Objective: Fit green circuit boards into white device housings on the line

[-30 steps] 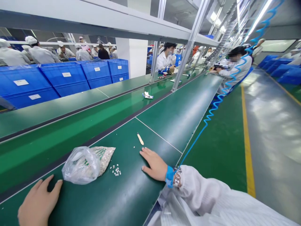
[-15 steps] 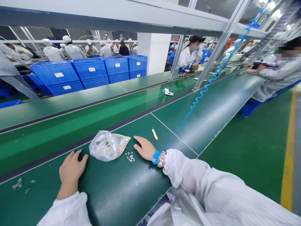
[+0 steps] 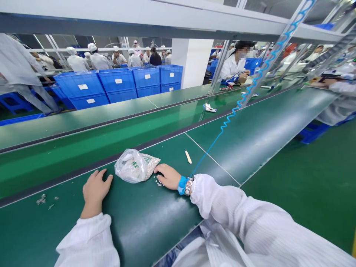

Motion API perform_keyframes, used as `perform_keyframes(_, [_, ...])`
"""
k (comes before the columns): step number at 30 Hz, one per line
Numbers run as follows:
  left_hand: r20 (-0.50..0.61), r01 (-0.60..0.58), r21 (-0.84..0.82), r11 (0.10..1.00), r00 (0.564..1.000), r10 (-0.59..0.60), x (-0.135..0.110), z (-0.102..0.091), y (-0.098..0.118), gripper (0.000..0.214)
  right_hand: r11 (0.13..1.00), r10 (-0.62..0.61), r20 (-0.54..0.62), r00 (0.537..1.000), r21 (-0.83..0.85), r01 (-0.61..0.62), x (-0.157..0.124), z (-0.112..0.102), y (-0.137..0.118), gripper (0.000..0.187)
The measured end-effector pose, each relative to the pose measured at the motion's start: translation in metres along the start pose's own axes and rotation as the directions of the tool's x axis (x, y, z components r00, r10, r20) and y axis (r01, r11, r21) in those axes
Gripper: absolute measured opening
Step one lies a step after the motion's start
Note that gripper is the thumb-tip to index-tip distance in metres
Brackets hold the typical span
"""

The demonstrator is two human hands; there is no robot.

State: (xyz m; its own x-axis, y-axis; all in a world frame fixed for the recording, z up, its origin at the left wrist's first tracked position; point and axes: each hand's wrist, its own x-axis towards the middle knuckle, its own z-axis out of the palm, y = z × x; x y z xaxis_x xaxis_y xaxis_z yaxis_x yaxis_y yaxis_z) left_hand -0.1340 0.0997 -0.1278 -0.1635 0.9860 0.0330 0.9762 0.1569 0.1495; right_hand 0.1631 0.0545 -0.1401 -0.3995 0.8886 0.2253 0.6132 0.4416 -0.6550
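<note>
I have L hand (image 3: 96,189) palm-down at the tabletop (image 3: 150,218), just L of the clear plastic bag (image 3: 136,168) but apart from it; fingers are spread, thumb well out to the side. R hand (image 3: 169,177) is at the bag's other end, over the loose white bits (image 3: 159,183); thumb sits a little apart from the bent fingers. Fingertips are right by the bag's edge, can't tell from here if they touch it, or if any bit is under the palm.

Bag lies on the tabletop b/w my two hands, near the back edge; R part is packed w/ pale stuff & has green print, too small to read, L part is loose crumpled film. Pale-handled tool (image 3: 188,157) lies behind & R of R hand, apart from it, dark tip pointing back. R wrist has a blue strap (image 3: 182,185) next to a metal band (image 3: 188,186); blue cord (image 3: 226,122) goes up R from there, straight then coiled.

Over on the L: small heap of greyish scraps (image 3: 41,200), couple more nearby. Behind the tabletop, green belt (image 3: 105,131) w/ a white-&-blue part (image 3: 209,108) on it. Further back, stacked blue bins (image 3: 118,85) w/ white labels.
</note>
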Motion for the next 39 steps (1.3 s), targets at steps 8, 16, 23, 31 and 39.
perform_keyframes(8, [-0.012,-0.005,-0.005,1.0,1.0,0.005,-0.002,0.0,0.001,0.039,0.993,-0.067,0.129,0.989,0.1,0.054,-0.003,-0.003,-0.004,0.021])
perform_keyframes(16, [-0.018,-0.027,-0.02,0.999,0.999,0.027,-0.009,0.0,0.001,0.037,0.954,0.052,0.086,0.995,0.29,-0.075,-0.024,-0.018,0.003,0.022])
perform_keyframes(23, [-0.004,-0.028,-0.062,0.998,1.0,0.028,-0.013,-0.002,0.002,0.039,0.876,0.247,0.007,0.969,0.426,-0.226,-0.013,-0.011,0.0,0.024])
perform_keyframes(31, [0.055,0.043,-0.243,0.969,0.998,-0.03,-0.028,-0.012,0.007,0.035,0.761,0.262,0.054,0.963,0.603,-0.241,0.001,0.022,-0.011,0.025])
perform_keyframes(39, [0.321,0.183,-0.618,0.764,0.946,0.033,-0.182,-0.058,0.023,0.041,0.645,0.197,0.219,0.956,0.706,-0.294,0.011,0.023,-0.002,0.026])
